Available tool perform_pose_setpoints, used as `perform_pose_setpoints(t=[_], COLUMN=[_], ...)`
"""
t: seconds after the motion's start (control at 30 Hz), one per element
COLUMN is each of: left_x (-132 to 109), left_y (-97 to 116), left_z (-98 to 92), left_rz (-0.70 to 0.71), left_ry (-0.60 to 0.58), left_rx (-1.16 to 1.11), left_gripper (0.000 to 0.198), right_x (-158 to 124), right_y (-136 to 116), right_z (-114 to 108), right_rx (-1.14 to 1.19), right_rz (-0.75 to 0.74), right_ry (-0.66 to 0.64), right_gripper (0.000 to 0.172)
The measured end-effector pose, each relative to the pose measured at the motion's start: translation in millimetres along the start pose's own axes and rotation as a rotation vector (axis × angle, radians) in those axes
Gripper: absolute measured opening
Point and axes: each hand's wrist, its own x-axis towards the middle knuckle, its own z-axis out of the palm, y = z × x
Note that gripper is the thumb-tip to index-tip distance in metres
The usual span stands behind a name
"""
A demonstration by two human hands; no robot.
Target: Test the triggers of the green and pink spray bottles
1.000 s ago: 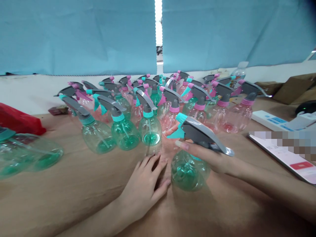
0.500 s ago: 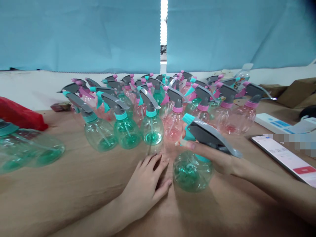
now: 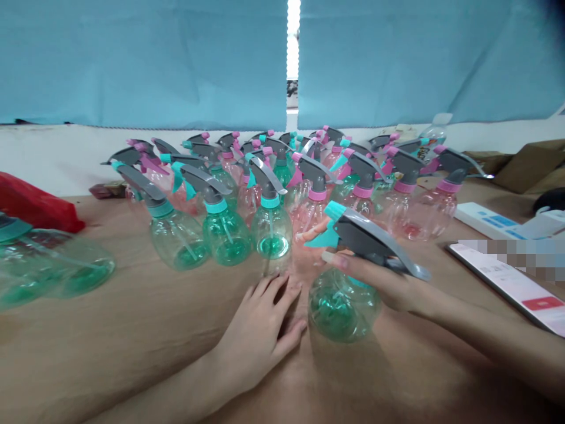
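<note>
A clear green spray bottle (image 3: 342,312) with a grey and turquoise spray head is upright before me, nozzle toward the left. My right hand (image 3: 391,285) is closed around its neck, thumb on the near side. Fingers show past the turquoise trigger, which sticks out forward. Left of this bottle, my left hand (image 3: 260,327) lies on the tabletop, fingers apart and holding nothing. Just beyond it stands another green spray bottle (image 3: 271,232), not touched by either hand.
Several green and pink spray bottles (image 3: 311,218) crowd the back of the wooden table (image 3: 145,341). A phone (image 3: 507,282) and white box (image 3: 489,221) lie at right, near brown cardboard (image 3: 536,168). On the left are red plastic (image 3: 37,203) and more green bottles (image 3: 88,265).
The trigger on the held bottle has swung outward from its squeezed position, and the fingers of my right hand have extended forward. My left hand has stayed in place.
</note>
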Motion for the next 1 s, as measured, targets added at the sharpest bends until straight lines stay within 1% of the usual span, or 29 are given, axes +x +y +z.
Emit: perform_pose_setpoints(t=[0.1,0.27,0.4,0.5,0.6,0.67,0.77,0.83,0.97,1.0], left_x=[-0.2,-0.2,-0.4,-0.2,0.4,0.7,0.7,0.5,0.0,-0.1], left_y=[0.3,-0.4,-0.5,-0.2,0.1,0.3,0.4,0.4,-0.1,-0.1], left_z=[0.2,0.9,0.9,0.4,-0.3,-0.7,-0.8,-0.5,0.6,0.8], left_rz=[0.005,0.004,0.004,0.003,0.000,-0.001,-0.001,0.001,-0.002,-0.003], left_ry=[0.015,0.015,0.008,-0.005,-0.008,-0.011,-0.018,-0.018,-0.015,-0.015], left_rx=[-0.004,-0.002,-0.002,-0.002,-0.004,-0.004,-0.001,0.003,0.003,0.001], left_gripper=[0.042,0.042,0.044,0.044,0.044,0.044,0.044,0.045,0.044,0.044], right_x=[-0.5,-0.1,0.9,0.9,0.4,0.4,2.1,3.9,5.3,5.0], right_y=[2.3,3.3,1.5,0.9,1.0,0.6,-1.9,-4.6,-8.4,-8.5], right_z=[0.9,1.2,0.4,0.4,1.0,1.3,1.9,2.4,3.1,3.2], right_rx=[0.038,0.056,0.050,0.079,0.103,0.099,0.076,0.062,0.060,0.063], right_rz=[0.027,0.001,-0.014,-0.040,-0.042,-0.034,-0.017,-0.006,0.002,0.002], right_ry=[-0.015,-0.015,-0.030,-0.017,-0.016,-0.037,-0.028,-0.010,-0.013,-0.007], right_gripper=[0.029,0.028,0.024,0.023,0.017,0.018,0.023,0.020,0.006,0.007])
